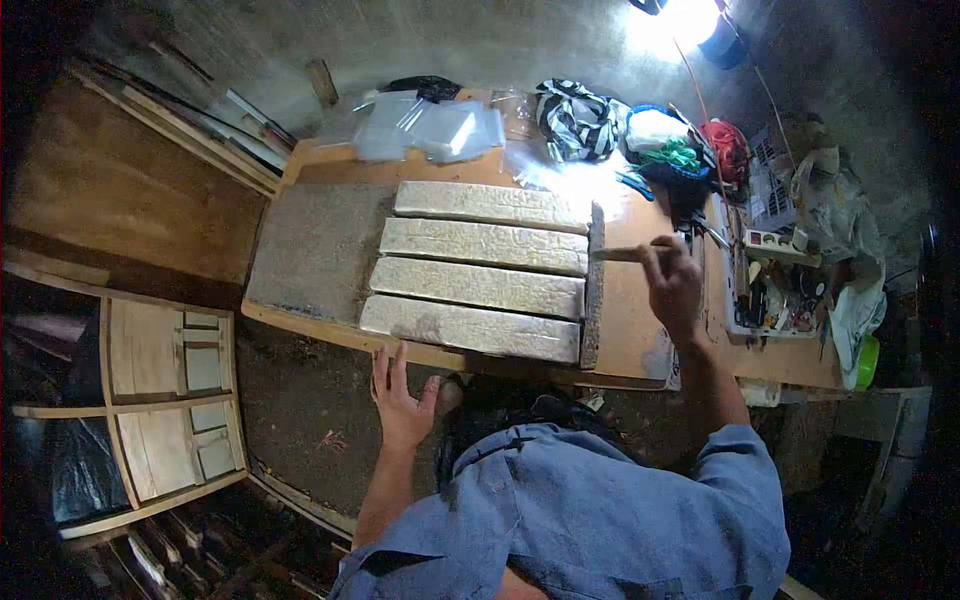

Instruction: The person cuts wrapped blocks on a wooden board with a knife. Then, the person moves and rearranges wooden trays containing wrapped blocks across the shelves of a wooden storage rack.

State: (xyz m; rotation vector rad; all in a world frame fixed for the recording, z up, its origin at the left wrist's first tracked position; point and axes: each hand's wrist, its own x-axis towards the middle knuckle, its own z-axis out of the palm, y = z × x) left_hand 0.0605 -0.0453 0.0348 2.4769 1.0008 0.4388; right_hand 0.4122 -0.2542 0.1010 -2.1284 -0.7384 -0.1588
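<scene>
Several long, pale blocks with a wrinkled, yellowish surface, including a nearest block (pixel 470 328), lie side by side on a rough grey board (pixel 310 245). My right hand (pixel 675 280) is closed around a thin wooden handle (pixel 625 254) to the right of the blocks. The handle's far end reaches the dark strip (pixel 593 300) along their right ends; I cannot make out the tool's head. My left hand (pixel 402 405) is open, its fingers spread at the table's front edge, fingertips close to the nearest block. Whether they touch the edge is unclear.
Clear plastic bags (pixel 450 130) lie at the back of the wooden table (pixel 640 330). Bundled striped cloth (pixel 578 120) sits beside them. On the right stand a white tray of small tools (pixel 735 315), a power strip (pixel 775 241) and a green container (pixel 867 362). A bright lamp (pixel 690 25) hangs above.
</scene>
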